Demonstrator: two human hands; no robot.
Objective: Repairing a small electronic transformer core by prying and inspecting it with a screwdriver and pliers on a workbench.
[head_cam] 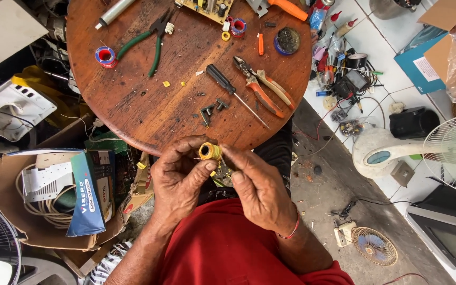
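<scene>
Now my left hand (178,177) and right hand (259,187) pinch the yellow coil (209,151) at 12 o'clock, fingertips pressed against it.

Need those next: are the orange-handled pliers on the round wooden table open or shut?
Open: the orange-handled pliers lie with handles spread apart.

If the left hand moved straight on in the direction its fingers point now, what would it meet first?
The left hand points up and right, at the yellow coil it already grips together with the right hand. Beyond that, probably the round wooden table edge, though depth is unclear.
</scene>
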